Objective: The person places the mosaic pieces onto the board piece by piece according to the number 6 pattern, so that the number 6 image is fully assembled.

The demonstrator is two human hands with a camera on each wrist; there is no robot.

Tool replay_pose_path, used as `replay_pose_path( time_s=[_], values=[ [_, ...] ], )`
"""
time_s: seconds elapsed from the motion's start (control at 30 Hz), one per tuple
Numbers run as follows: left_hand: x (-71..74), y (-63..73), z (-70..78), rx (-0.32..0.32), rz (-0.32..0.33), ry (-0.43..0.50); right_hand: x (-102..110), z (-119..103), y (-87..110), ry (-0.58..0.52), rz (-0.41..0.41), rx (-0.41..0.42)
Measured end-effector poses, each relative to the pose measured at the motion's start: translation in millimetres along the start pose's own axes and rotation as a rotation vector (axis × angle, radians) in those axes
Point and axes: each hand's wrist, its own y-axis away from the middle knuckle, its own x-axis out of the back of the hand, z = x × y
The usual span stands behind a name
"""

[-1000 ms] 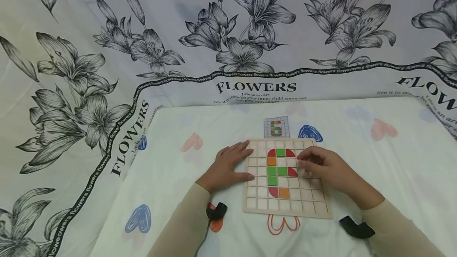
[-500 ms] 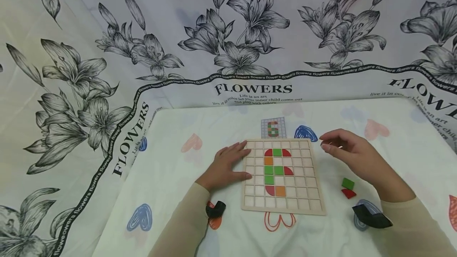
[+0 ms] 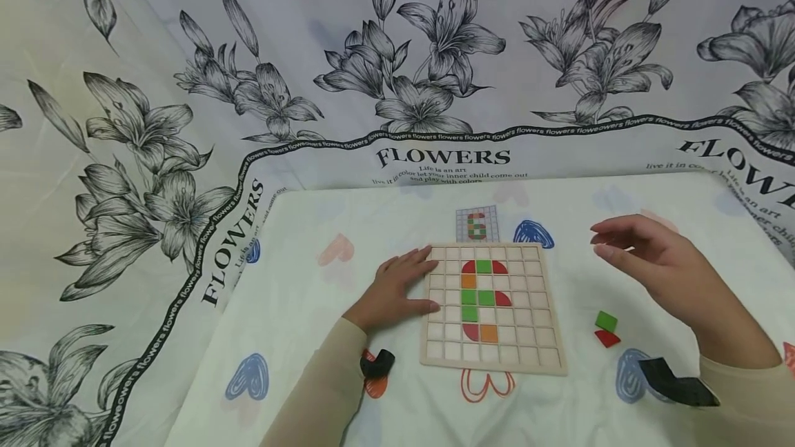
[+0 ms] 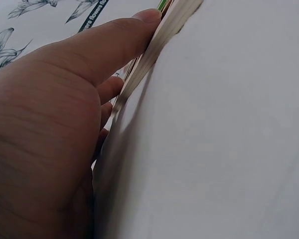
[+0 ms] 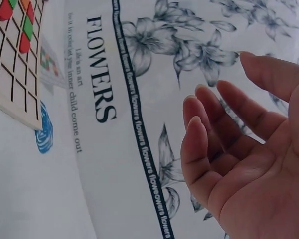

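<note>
A square wooden grid board (image 3: 522, 357) lies on the cloth-covered table. Red, green and orange tiles, among them a green tile (image 3: 486, 298) and an orange tile (image 3: 489, 333), sit in its cells. My left hand (image 3: 397, 288) rests against the board's left edge, thumb and fingertips on the rim. Right of the board, my right hand (image 3: 664, 271) is raised over the cloth, fingers loosely bent; the right wrist view shows its palm holding nothing. Below it lie a loose green square tile (image 3: 606, 322) and a red quarter-round tile (image 3: 607, 339).
A small printed pattern card (image 3: 477, 225) with a coloured grid figure lies just behind the board. The white tablecloth (image 3: 298, 240) carries heart prints. A flower-printed curtain (image 3: 348, 116) hangs behind and to the left of the table.
My right hand has drawn away from the board to the right, bringing the two loose tiles into sight. My left hand has stayed at the board's edge.
</note>
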Motion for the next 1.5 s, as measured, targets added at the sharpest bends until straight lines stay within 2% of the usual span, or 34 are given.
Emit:
replay_pose_path(
  time_s=[0.13, 0.4, 0.63, 0.9, 1.13, 1.33, 1.4, 1.5],
  values=[
    [-5.3, 1.1, -0.4, 0.007, -0.016, 0.014, 6.4, 2.5, 8.7, 0.035, 0.009, -0.056],
    [-13.7, 5.4, -1.8, 0.010, -0.018, 0.027, 15.9, 27.4, 30.9, 0.067, 0.016, -0.131],
    [-13.0, 3.4, 0.1, 0.004, -0.024, 0.013, 14.4, 50.2, 48.2, 0.100, -0.003, -0.177],
    [-10.7, 1.7, 1.7, -0.001, -0.014, 0.016, 8.3, 72.4, 57.3, 0.155, -0.025, -0.248],
    [-7.7, -0.8, 0.9, -0.006, -0.005, -0.001, 5.7, 90.8, 59.5, 0.132, -0.069, -0.248],
    [-3.9, -1.8, 0.9, -0.007, -0.006, 0.004, -1.3, 98.7, 53.0, 0.223, -0.160, -0.307],
    [-3.2, -1.6, 0.8, -0.003, -0.008, 0.000, -3.6, 99.4, 52.4, 0.252, -0.189, -0.290],
    [-2.9, -1.3, -0.3, 0.002, -0.008, -0.009, -7.9, 100.8, 53.9, 0.282, -0.211, -0.221]
  ],
)
